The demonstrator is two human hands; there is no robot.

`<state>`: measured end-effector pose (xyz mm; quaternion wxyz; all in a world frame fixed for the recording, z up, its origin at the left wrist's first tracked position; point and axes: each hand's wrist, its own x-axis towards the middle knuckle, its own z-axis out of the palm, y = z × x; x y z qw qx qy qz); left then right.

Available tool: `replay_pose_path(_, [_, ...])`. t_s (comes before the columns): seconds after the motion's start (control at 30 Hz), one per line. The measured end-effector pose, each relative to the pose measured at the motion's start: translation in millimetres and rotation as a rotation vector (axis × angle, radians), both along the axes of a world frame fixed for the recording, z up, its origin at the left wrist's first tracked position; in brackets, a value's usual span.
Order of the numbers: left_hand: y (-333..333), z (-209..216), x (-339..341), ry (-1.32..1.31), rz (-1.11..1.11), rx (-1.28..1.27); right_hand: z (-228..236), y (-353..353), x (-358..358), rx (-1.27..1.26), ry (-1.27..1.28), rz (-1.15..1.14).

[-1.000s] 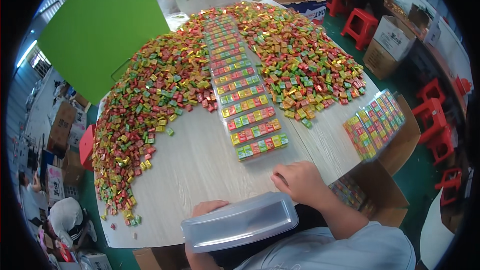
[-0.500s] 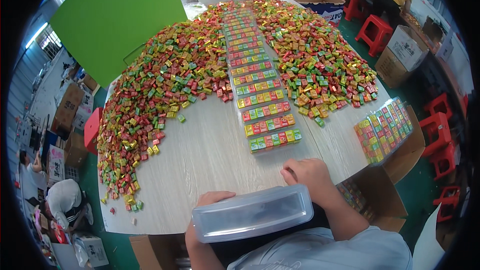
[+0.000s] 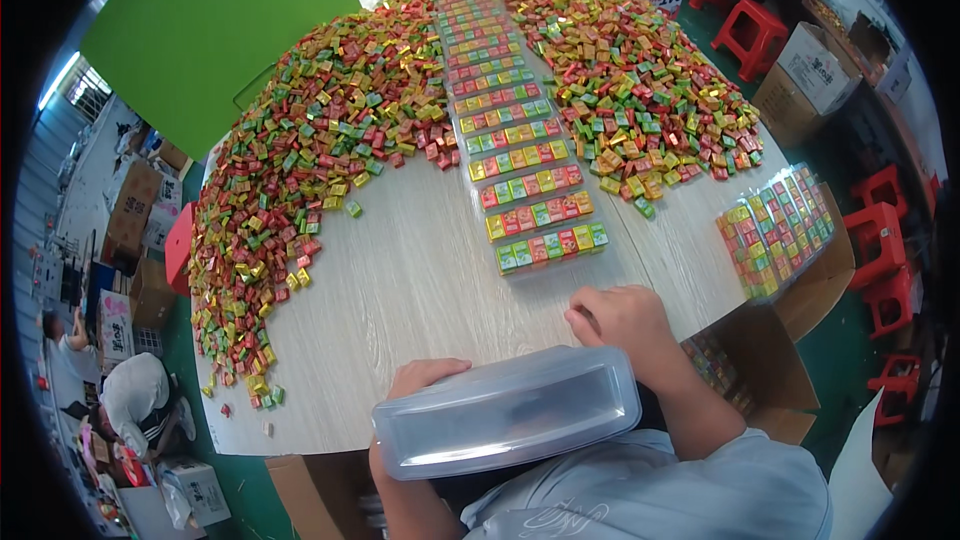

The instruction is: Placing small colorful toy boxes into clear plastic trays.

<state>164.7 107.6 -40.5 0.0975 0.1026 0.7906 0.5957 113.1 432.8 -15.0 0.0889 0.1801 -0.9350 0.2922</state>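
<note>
A clear plastic tray (image 3: 510, 415), long with rounded corners, is tilted in front of my torso and covers part of my left forearm. Past its upper left edge shows my left hand (image 3: 428, 374), fingers stretched out near the table's front edge, the rest hidden. My right hand (image 3: 625, 325) rests at the table edge beside the tray's right end, fingers curled, nothing seen in them. Beyond both hands, a long column of clear trays (image 3: 550, 248) runs away from me, each filled with a row of small wrapped cubes in red, yellow and green.
Loose wrapped cubes pile up left (image 3: 330, 130) and right (image 3: 650, 105) of the column on the pale wooden table (image 3: 400, 270). Filled packs (image 3: 775, 230) stand at the right edge above an open carton (image 3: 790, 360). A green panel (image 3: 220, 30) rises at the far left; red stools (image 3: 750, 38) stand beyond.
The table and everything on it sit slightly higher in the picture. The clear tray looks a little larger and closer to my right wrist. Both hands keep nearly the same pose.
</note>
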Motion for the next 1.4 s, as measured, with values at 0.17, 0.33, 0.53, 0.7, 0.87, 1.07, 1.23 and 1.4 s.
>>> replay_pose_path(0.17, [7, 6, 3, 0.195, 0.043, -0.085, 0, 0, 0, -0.02, 0.019, 0.013])
replay_pose_path(0.33, [17, 13, 3, 0.194, 0.092, -0.059, 0, 1, 0, -0.007, 0.023, 0.014])
replay_pose_path(0.53, [20, 16, 4, 0.209, 0.123, -0.073, -3, 0, 0, 0.007, 0.025, 0.017])
replay_pose_path(0.7, [12, 10, -1, 0.259, -0.024, -0.032, -4, 0, -1, 0.006, 0.052, 0.003])
replay_pose_path(0.87, [15, 11, 2, 0.217, 0.031, -0.059, -5, 0, -2, 0.016, 0.053, 0.005])
replay_pose_path(1.07, [20, 12, 3, 0.216, 0.114, -0.024, -7, 1, -1, 0.018, 0.065, 0.019])
replay_pose_path(1.23, [28, 15, 6, 0.192, 0.153, 0.027, -7, 2, -1, 0.008, 0.066, 0.016])
replay_pose_path(1.4, [29, 14, 5, 0.203, 0.197, -0.023, -6, 2, -3, 0.013, 0.06, 0.013])
